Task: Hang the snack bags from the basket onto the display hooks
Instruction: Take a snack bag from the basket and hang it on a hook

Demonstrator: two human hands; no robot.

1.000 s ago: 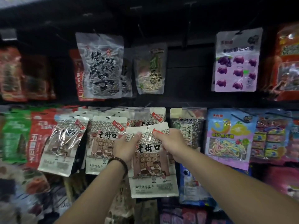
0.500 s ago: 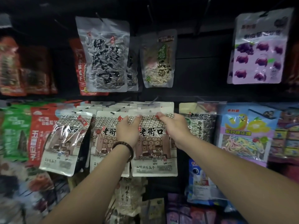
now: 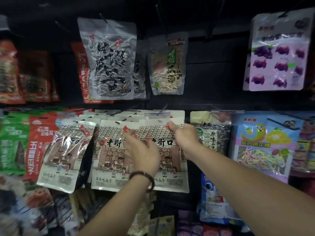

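Observation:
A white snack bag [image 3: 172, 178] printed with a cartoon house hangs at the front of a row of like bags, its top under a black display hook [image 3: 162, 109]. My right hand [image 3: 185, 142] pinches the bag's upper right corner. In front of the bag's left half is my left hand [image 3: 142, 151], a bead bracelet on its wrist. Its fingers are loosely spread and hold nothing. A second bag of the same kind [image 3: 109, 157] hangs just to the left. The basket is out of view.
Neighbouring hooks carry a tilted house-print bag [image 3: 66, 155], a dark seed bag [image 3: 213, 133] and a blue candy bag [image 3: 265, 147]. Above hang a clear seed bag [image 3: 110, 60], a small seed bag [image 3: 167, 65] and a purple candy bag [image 3: 279, 55]. Bare hooks [image 3: 214, 19] jut out overhead.
The bag has gone up level with the row on the hook. My left hand has let go of its top edge and dropped lower. My right hand keeps its pinch on the corner.

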